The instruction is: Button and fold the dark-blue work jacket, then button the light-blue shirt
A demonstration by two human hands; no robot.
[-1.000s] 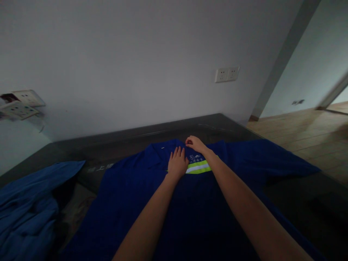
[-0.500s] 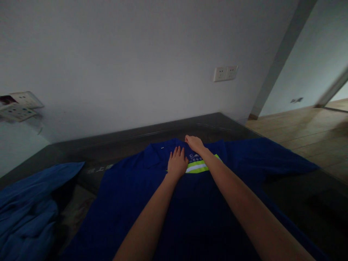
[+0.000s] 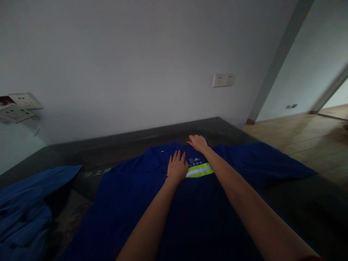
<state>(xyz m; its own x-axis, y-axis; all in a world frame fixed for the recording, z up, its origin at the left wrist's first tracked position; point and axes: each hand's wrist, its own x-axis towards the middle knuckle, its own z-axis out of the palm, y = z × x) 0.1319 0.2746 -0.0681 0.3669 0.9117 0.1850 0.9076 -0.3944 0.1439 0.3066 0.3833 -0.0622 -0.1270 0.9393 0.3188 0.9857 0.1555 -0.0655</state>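
Note:
A dark blue work jacket lies spread front up on a dark table, its collar towards the wall. Across its chest runs a yellow-green and silver reflective strip, with white printing just above. My left hand rests flat on the chest by the collar, fingers spread. At the jacket's far edge, right of the collar, my right hand has its fingers curled over the cloth; the fingertips are partly hidden. One sleeve stretches out to the right.
Another blue garment lies crumpled at the left. The dark tabletop reaches back to a pale wall carrying a double socket. More socket boxes hang at the far left. Wooden floor shows beyond the table's right edge.
My right hand has shifted slightly right along the jacket's far edge, its thumb now showing apart from the fingers. My left hand stays on the chest. The view has tilted a little.

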